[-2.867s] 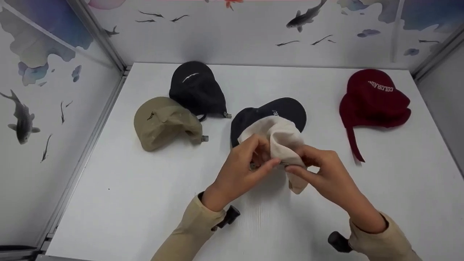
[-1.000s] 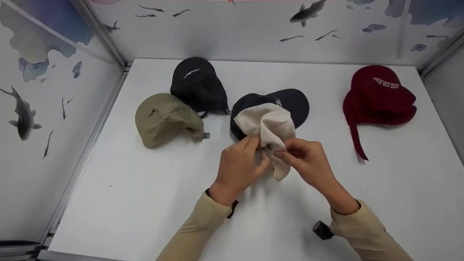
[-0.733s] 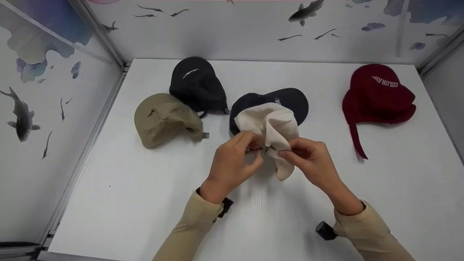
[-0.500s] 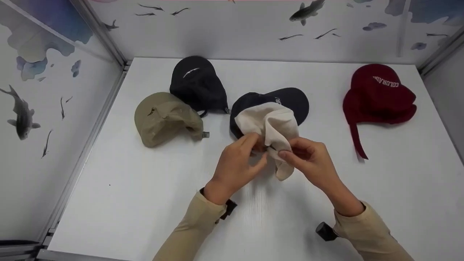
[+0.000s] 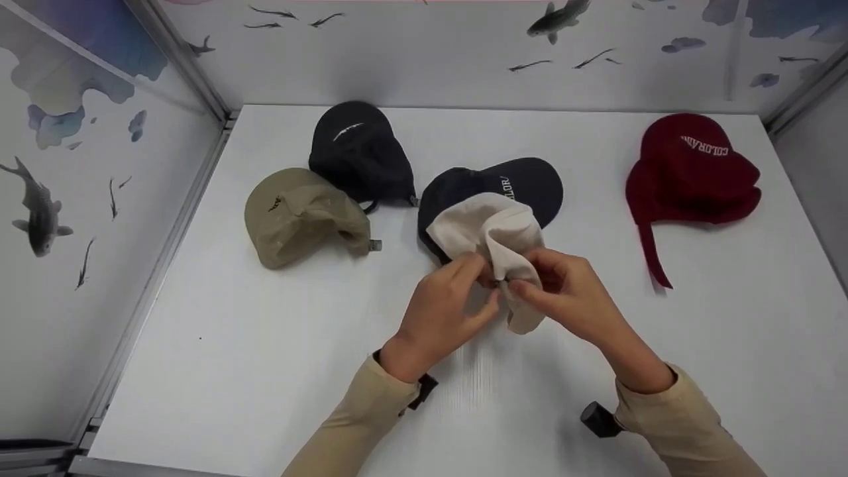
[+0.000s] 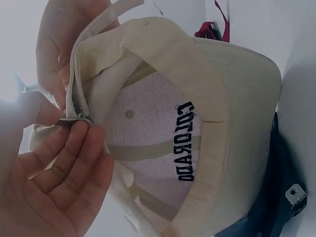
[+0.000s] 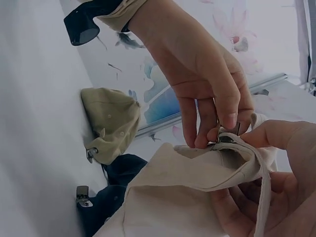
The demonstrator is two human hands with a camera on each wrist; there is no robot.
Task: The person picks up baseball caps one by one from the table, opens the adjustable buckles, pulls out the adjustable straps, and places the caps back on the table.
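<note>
A cream baseball cap (image 5: 464,222) is held up between both hands, overlapping a navy cap (image 5: 530,189) behind it in the head view. My left hand (image 5: 440,311) pinches a small metal buckle (image 6: 74,120) at the cap's back strap between thumb and fingers. Opposite it, my right hand (image 5: 573,291) grips the fabric edge close to the buckle, thumb in front and fingers behind. The loose strap end (image 7: 264,197) hangs past the right fingers in the right wrist view. Inside the cap, dark reversed COLORADO stitching (image 6: 185,143) shows in the left wrist view.
A khaki cap (image 5: 285,218) and a black cap (image 5: 361,159) lie together at the left on the white table (image 5: 265,371). Far right is a dark red cap (image 5: 689,175) with its strap hanging forward. Printed panels (image 5: 430,59) wall the table in.
Since the earliest frame, both hands and the cream cap have shifted slightly. Over the last half second my left fingers have come right, closer to the right fingertips. The other caps stay put.
</note>
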